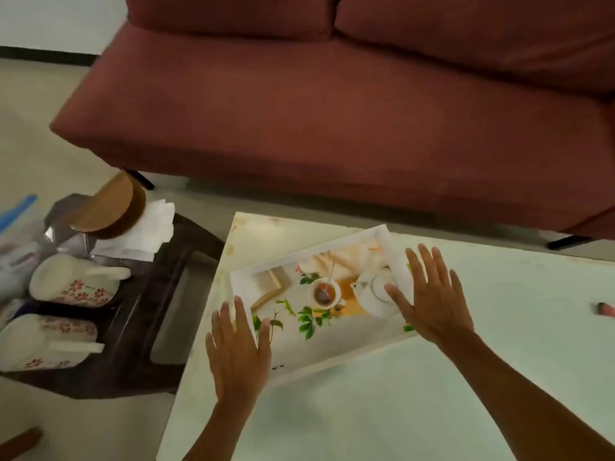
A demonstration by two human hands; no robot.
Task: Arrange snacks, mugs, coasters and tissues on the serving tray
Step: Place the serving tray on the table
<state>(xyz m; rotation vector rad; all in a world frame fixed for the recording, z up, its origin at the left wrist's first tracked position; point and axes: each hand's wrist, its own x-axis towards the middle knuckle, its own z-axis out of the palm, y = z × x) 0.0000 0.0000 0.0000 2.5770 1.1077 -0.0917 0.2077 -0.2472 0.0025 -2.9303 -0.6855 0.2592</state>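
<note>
- Here's the serving tray [332, 247], lying flat on the pale surface [432, 410] near its far-left corner, set at an angle to the edges.
- It has a white rim, and a tea scene of pot, cup and green leaves is printed on its floor. Nothing is loaded on it.
- The left hand [238, 354] is over the tray's near-left corner, palm down, fingers [243, 314] straight and spread apart, holding nothing.
- The right hand [432, 301] is over the right end, also palm down, fingers [416, 264] fanned wide and gripping nothing.
- Whether either palm actually presses on the tray, I cannot tell.
- Off to the left, a dark side table [159, 294] stands just beside the surface and carries the rest of the goods.
- Two white mugs with red flower prints lie on their sides there, the far mug [73, 282] and the near mug [46, 341], handles pointing right.
- Behind them is a stack of white tissues [146, 234], with a round brown wooden piece [109, 211] tilted against it.
- Something shiny and blurred sits at the far left, too smeared to name.
- A small pinkish thing [604, 309] lies on the surface at the right edge of the view.
- A red sofa [332, 111] fills the background.
</note>
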